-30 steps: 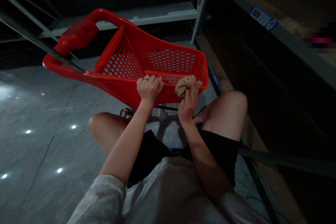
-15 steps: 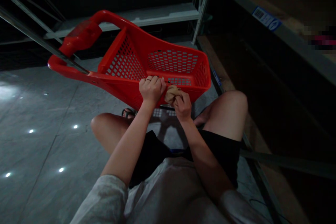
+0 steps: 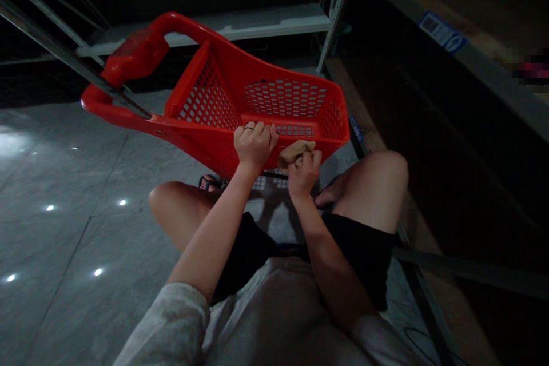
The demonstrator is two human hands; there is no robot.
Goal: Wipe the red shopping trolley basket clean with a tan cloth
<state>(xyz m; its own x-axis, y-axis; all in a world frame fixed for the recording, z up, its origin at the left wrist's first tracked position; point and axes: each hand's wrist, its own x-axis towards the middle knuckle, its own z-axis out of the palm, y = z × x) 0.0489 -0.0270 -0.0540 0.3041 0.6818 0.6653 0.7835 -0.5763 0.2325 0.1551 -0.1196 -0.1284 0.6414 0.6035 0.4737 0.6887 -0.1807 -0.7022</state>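
In front of my knees stands a red plastic shopping cart (image 3: 193, 136) with lattice walls and a looped handle at the left. My left hand (image 3: 254, 146), a ring on one finger, is closed over the cart's near rim. Just right of it, my right hand (image 3: 305, 174) grips a crumpled tan cloth (image 3: 295, 152) against the outer side of the near wall, close below the rim. Part of the cloth is hidden by my fingers. Through the lattice, the visible basket floor (image 3: 295, 130) shows no goods.
Behind the cart runs a grey metal rack (image 3: 274, 26). A dark shelf unit (image 3: 472, 68) with a blue-and-white label (image 3: 442, 32) rises close on my right. A metal pole (image 3: 77, 63) crosses the cart handle at the left. Grey tiles (image 3: 64, 240) cover the floor.
My right hand has slid the cloth a little to the right along the cart's side, and the cloth looks more spread. My left hand still grips the rim. The view has shifted slightly.
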